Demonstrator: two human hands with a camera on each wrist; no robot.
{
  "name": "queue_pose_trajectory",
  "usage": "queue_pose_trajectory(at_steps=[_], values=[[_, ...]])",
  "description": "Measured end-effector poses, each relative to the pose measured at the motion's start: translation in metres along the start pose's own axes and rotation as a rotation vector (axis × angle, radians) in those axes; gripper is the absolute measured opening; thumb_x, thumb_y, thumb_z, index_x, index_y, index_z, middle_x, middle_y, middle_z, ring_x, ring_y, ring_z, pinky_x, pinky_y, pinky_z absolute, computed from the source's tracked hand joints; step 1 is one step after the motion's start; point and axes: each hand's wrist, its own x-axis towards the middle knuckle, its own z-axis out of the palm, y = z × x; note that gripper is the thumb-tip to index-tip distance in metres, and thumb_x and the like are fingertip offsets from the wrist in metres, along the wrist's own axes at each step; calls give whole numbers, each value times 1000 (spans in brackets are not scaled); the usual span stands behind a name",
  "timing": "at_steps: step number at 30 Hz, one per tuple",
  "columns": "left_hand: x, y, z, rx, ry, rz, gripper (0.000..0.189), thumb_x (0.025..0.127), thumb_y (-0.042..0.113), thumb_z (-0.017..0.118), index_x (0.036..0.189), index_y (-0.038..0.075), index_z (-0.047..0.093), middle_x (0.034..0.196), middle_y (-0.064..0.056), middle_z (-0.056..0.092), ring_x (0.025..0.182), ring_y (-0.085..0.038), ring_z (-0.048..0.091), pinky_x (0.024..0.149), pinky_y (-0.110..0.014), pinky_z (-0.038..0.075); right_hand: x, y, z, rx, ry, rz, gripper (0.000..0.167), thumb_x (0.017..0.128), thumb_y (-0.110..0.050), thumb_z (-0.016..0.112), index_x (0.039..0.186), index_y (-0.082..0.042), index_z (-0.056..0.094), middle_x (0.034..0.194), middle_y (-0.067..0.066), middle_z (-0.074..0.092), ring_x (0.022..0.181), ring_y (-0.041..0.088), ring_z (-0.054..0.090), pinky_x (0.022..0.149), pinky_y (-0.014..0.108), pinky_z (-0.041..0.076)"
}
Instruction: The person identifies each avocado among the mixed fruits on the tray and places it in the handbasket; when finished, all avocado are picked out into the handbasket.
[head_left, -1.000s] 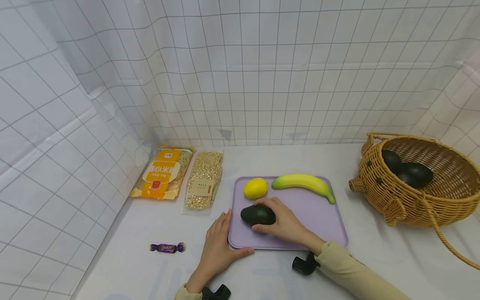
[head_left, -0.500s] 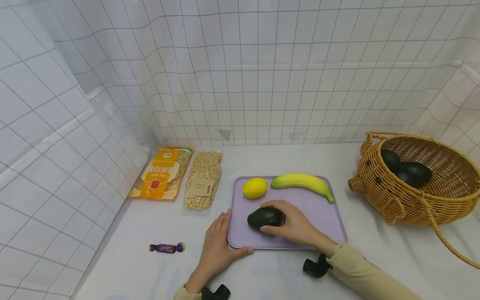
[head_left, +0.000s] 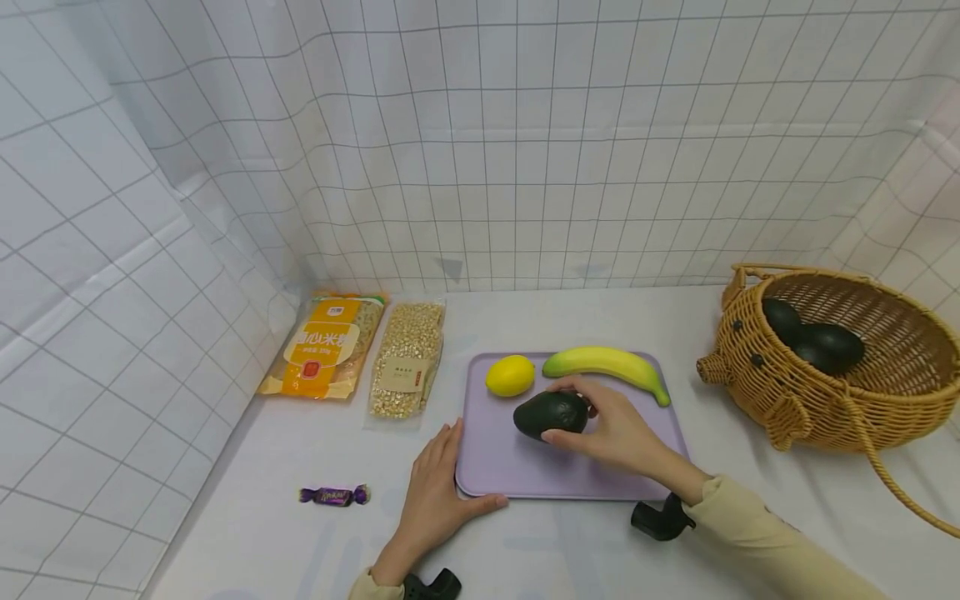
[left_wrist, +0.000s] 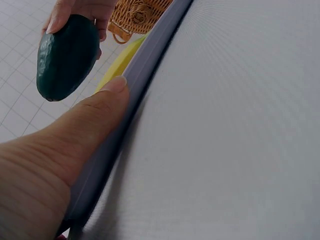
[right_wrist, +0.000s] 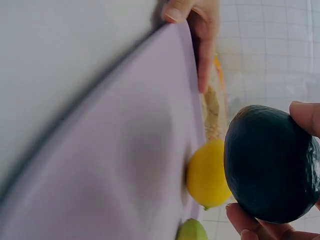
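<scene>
My right hand [head_left: 618,429] grips a dark green avocado [head_left: 551,415] between thumb and fingers. The wrist views show the avocado [right_wrist: 272,162] held up above the lilac tray [head_left: 495,479]. At the tray's near left corner rests my left hand [head_left: 438,492], its fingers straight along the left side and its thumb [left_wrist: 107,100] along the front edge. A yellow lemon [head_left: 510,376] lies on the tray at the back left. Right of it, along the back edge, is a yellow banana [head_left: 603,364] with green ends.
To the right stands a pig-shaped wicker basket [head_left: 750,408] with dark avocados [head_left: 828,348] inside and a rope handle. Left of the tray are a bag of grain [head_left: 408,350], an orange food packet [head_left: 322,346] and a purple wrapped candy [head_left: 334,496]. Gridded cloth hangs behind.
My right hand has lifted the avocado off the tray and moved it to the right. My left hand has stayed at the tray corner.
</scene>
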Motion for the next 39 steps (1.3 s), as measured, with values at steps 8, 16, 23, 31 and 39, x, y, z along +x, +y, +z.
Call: queue_pose_trajectory(at_steps=[8, 16, 23, 31, 39], values=[[0, 1, -1, 0, -1, -5, 118, 63, 65, 76, 150, 5, 23, 150, -18, 29, 137, -33, 24, 108, -54, 17, 7, -4, -20, -6, 71, -77, 53, 74, -39, 81, 117, -18, 58, 115, -5, 59, 90, 14, 52, 71, 36, 48], [0, 0, 0, 4, 3, -1, 119, 62, 66, 76, 150, 4, 24, 150, -18, 29, 137, -33, 24, 109, -54, 17, 9, -7, -41, 8, 144, -110, 52, 74, -29, 83, 118, -20, 57, 113, -5, 56, 91, 14, 51, 70, 33, 47], [0, -1, 0, 12, 9, 10, 118, 63, 65, 76, 150, 4, 24, 149, -19, 30, 136, -34, 25, 108, -55, 17, 7, -8, -57, -21, 244, -71, 54, 75, -22, 83, 122, -18, 56, 115, 0, 53, 84, 16, 46, 70, 30, 40], [-1, -1, 1, 9, 2, 1, 118, 63, 65, 76, 150, 4, 24, 149, -20, 30, 136, -35, 25, 108, -56, 18, 1, -8, -79, -11, 360, -76, 56, 74, -11, 82, 125, -12, 57, 117, 3, 54, 82, 17, 45, 70, 26, 37], [0, 0, 0, 14, 0, -3, 120, 62, 67, 75, 150, 5, 24, 150, -19, 29, 137, -34, 24, 108, -55, 17, -8, -2, -108, 32, 512, -17, 58, 75, -1, 78, 128, -7, 54, 120, -3, 45, 84, 15, 45, 66, 19, 38]])
